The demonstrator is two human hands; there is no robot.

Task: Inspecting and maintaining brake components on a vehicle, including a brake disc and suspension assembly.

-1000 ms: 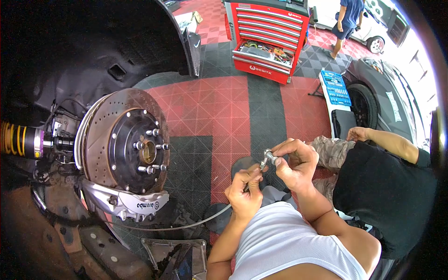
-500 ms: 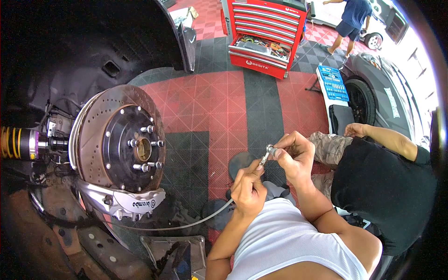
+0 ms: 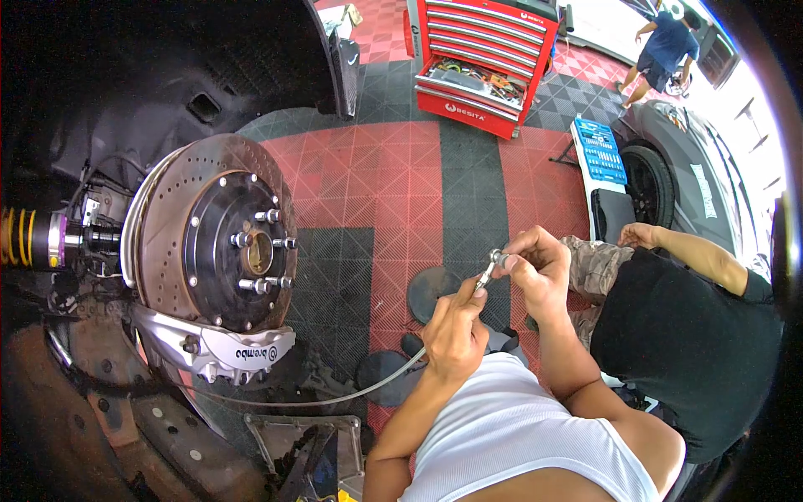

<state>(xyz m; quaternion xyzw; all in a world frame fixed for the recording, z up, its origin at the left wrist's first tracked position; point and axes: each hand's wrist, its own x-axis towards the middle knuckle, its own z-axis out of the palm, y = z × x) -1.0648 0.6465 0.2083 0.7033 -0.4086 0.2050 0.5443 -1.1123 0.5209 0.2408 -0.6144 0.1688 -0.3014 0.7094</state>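
Observation:
In front of my torso, my left hand (image 3: 456, 335) is closed around the metal end fitting (image 3: 483, 279) of a clear-grey hose (image 3: 335, 402), which curves leftward beneath the silver brake caliper (image 3: 213, 343). My right hand (image 3: 539, 272) pinches a small silver ring-shaped fitting (image 3: 499, 258) at the top of that end, with thumb and forefinger. To the left, the drilled brake disc (image 3: 163, 234) with its black centre and wheel studs (image 3: 284, 244) stands in the wheel arch beside a yellow coil spring (image 3: 18, 237).
A co-worker in black (image 3: 677, 360) is close at right. Behind are a blue socket set (image 3: 600, 151) on a stand, a dark car (image 3: 703, 167), a red tool chest (image 3: 481, 58) with an open drawer and a person in blue (image 3: 665, 46). A metal frame (image 3: 276, 427) lies below.
Both my hands have shifted slightly up and to the right with the fitting, still gripping it. The person in blue has moved rightward and bent over.

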